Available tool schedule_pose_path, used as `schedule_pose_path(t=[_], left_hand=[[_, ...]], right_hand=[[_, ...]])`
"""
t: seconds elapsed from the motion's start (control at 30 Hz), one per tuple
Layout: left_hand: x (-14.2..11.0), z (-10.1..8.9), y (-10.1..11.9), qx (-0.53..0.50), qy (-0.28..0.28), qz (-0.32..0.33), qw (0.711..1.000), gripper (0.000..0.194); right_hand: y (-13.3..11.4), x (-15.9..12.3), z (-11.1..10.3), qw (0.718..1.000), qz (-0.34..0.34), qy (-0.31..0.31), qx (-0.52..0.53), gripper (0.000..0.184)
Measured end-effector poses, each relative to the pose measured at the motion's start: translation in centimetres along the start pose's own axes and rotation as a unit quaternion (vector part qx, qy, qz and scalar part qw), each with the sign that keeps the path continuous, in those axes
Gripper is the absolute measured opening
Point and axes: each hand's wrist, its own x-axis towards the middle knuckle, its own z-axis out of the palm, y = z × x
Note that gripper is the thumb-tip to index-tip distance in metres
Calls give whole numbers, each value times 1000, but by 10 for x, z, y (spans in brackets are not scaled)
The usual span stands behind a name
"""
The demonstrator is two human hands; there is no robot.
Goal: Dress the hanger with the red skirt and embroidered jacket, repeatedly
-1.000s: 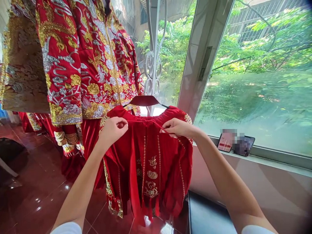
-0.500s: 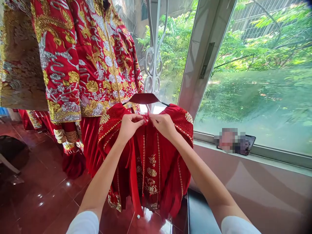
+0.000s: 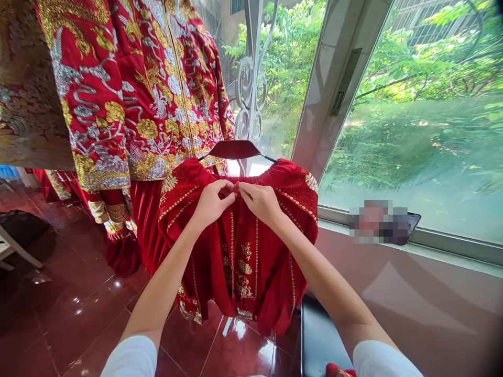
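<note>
While the red garment (image 3: 244,226) hangs on a dark red hanger (image 3: 236,150) in the head view, the left hand (image 3: 212,204) and the right hand (image 3: 262,202) meet at the front of its neckline, the fingers of each clamped on a bit of red tie (image 3: 236,189). Behind, to the left, hangs an embroidered red jacket (image 3: 157,99); a window (image 3: 408,136) stands to the right.

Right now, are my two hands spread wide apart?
No, the left hand and right hand are close together at the top of the red garment.
</note>
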Motion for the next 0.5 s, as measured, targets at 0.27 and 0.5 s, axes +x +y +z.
schedule_pose_path(t=[0.27, 0.5], left_hand=[[-15, -5, -4, 260, 133, 37, 956, 5], [-23, 1, -7, 53, 155, 12, 986, 5]], right_hand=[[1, -7, -10, 997, 66, 38, -20, 18], [-7, -16, -10, 969, 138, 127, 162, 11]])
